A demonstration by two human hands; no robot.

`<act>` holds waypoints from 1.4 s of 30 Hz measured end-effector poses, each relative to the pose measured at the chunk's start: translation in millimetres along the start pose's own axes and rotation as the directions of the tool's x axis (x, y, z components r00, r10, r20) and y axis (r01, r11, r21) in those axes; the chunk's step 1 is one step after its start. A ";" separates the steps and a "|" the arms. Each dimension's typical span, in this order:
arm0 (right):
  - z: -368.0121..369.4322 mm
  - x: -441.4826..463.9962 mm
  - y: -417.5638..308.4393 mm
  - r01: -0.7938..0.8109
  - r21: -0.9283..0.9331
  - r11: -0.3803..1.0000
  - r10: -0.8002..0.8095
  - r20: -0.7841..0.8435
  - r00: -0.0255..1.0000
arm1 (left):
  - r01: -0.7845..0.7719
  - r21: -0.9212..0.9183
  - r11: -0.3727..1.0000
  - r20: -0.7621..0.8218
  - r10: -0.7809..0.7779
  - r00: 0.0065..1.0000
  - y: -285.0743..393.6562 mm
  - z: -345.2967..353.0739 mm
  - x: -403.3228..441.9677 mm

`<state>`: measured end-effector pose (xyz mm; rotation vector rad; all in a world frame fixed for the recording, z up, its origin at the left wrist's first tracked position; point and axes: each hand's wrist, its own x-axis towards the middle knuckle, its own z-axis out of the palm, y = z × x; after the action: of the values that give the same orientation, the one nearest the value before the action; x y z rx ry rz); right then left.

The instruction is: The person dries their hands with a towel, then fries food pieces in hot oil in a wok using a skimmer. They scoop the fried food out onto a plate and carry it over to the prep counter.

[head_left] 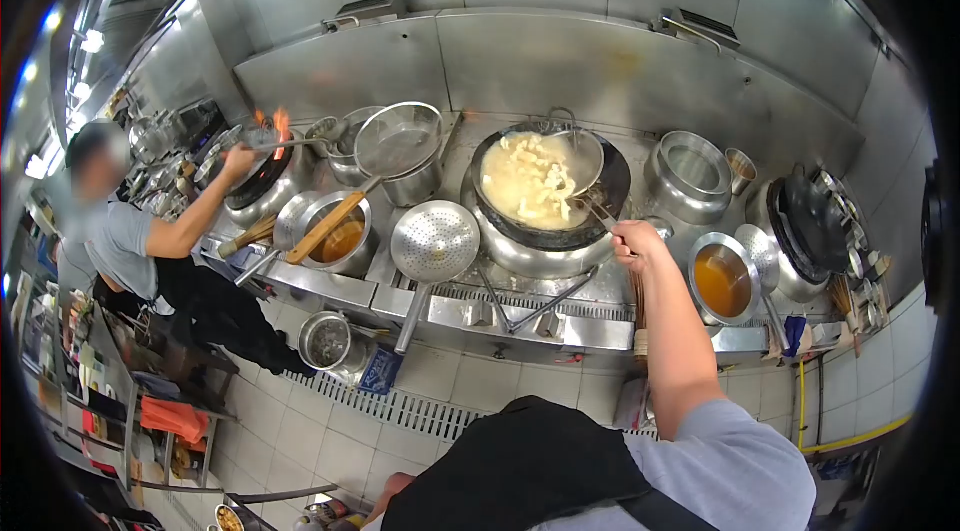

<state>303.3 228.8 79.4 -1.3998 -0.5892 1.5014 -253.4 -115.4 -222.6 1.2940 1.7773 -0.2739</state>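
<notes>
My right hand [638, 243] is closed round the handle of a strainer [585, 163], whose round head dips into the right side of a large wok [612, 216]. Pale, curved food pieces [525, 181] lie in cloudy, bubbling liquid in the wok, some against the strainer. The wok rests on a round steel burner stand. My left hand is hidden; only a bit of skin [395, 486] shows beside the black apron. Left of the wok, a perforated skimmer [435, 242] lies with its handle over the counter's front edge.
A co-worker [125, 231] stands at the left, holding a ladle over a flaming wok. Pots of brown liquid [722, 281] sit either side of my wok. A mesh strainer [398, 141] rests on a pot. A steel pot [325, 341] stands low before the counter.
</notes>
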 end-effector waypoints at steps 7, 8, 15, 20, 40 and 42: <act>13.2 -48.7 -40.2 0.141 -0.371 0.918 -0.177 -0.066 0.982 | -0.021 -0.051 0.998 -0.030 0.019 0.999 1.7 -7.8 13.1; 15.8 -50.1 -44.4 0.188 -0.492 0.850 -0.239 -0.043 0.970 | -0.028 -0.039 0.999 -0.020 0.028 0.999 0.7 -6.2 14.4; 43.5 -76.4 -68.5 0.276 -0.958 0.082 -0.643 0.161 0.749 | -0.094 0.060 0.994 0.072 0.090 0.993 -9.1 -0.5 23.1; 86.1 -156.4 -79.2 0.160 -0.986 -0.045 -0.742 0.140 0.656 | -0.112 0.098 0.989 0.090 0.103 0.991 -19.4 -2.3 27.8; 104.6 -10.5 -52.8 -0.027 -0.995 -0.092 -0.607 0.035 0.794 | -0.583 0.126 0.803 0.074 0.578 0.813 -65.2 -17.3 113.7; 91.1 -39.3 -89.4 0.009 -0.990 -0.143 -0.653 0.101 0.751 | -0.534 0.446 0.719 -0.049 0.615 0.787 -43.5 -28.7 79.3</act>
<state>241.0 255.2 194.5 -2.2554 -1.8446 -0.1572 -309.8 -64.5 -279.5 2.1839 1.4011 -0.1674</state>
